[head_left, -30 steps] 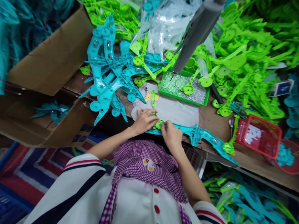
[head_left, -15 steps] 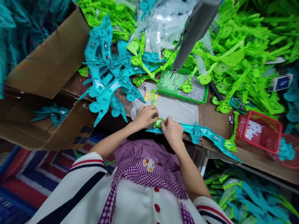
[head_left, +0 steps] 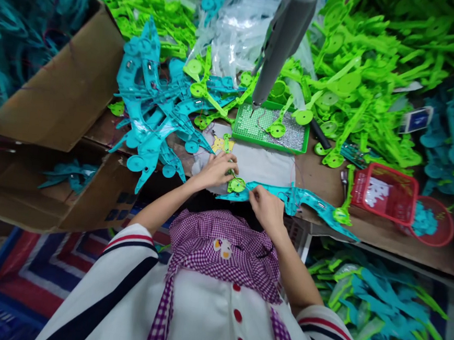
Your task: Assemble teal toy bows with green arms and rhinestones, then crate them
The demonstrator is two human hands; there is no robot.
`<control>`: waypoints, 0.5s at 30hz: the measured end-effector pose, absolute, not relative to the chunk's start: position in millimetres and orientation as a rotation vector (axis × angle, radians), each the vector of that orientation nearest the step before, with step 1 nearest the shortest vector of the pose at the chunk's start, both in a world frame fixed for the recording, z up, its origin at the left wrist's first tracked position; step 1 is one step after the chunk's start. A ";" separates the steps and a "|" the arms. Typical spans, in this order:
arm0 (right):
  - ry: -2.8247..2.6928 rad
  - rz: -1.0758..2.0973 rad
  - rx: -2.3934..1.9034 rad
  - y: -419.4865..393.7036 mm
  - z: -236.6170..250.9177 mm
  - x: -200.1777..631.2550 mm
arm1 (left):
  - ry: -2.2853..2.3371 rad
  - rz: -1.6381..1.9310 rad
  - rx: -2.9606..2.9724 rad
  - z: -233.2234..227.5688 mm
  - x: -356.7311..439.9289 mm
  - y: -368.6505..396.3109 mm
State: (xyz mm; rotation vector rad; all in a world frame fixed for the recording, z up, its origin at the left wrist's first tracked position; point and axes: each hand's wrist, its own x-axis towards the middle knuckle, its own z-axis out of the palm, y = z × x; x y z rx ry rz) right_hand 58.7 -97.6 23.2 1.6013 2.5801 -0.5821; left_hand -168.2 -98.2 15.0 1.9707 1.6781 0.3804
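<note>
A long blue plastic piece, shaped like a toy bow (head_left: 288,194), lies along the front edge of the table. On its left end sits a lime-green plastic part (head_left: 236,185) with a round disc and a narrow arm. My left hand (head_left: 219,169) has its fingers curled round the green part's arm, which they partly hide. My right hand (head_left: 266,207) is pinched just right of the disc, over the blue piece; whatever is between its fingertips is too small to tell. A second green part (head_left: 342,215) rests on the blue piece's right end.
A grey electric screwdriver (head_left: 282,43) hangs above a green tray (head_left: 268,143) of small metal pieces. Blue pieces (head_left: 156,117) are heaped left, green parts (head_left: 367,87) right. A red basket (head_left: 405,200) stands at right; a cardboard box (head_left: 56,93) is at left.
My right hand has moved slightly down and away from the green disc, which now shows more fully. My left hand stays by the green part's arm. The whole view has shifted a little.
</note>
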 end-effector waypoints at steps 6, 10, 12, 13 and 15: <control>2.614 -0.574 1.508 -89.6 27.1 54.7 | 1.657 0.528 1.994 15.1 -139.5 -119.7; 2.641 -0.579 1.505 -84.5 29.7 60.6 | 1.661 0.540 2.040 4.4 -127.5 -125.8; 2.656 -0.583 1.537 -80.7 29.8 66.4 | 1.626 0.556 2.028 -0.4 -128.9 -124.9; 2.670 -0.585 1.536 -78.6 29.6 69.4 | 1.601 0.559 2.014 -2.0 -130.6 -123.6; 2.714 -0.581 1.499 -74.4 29.0 75.1 | 1.562 0.551 1.985 -3.5 -134.2 -120.0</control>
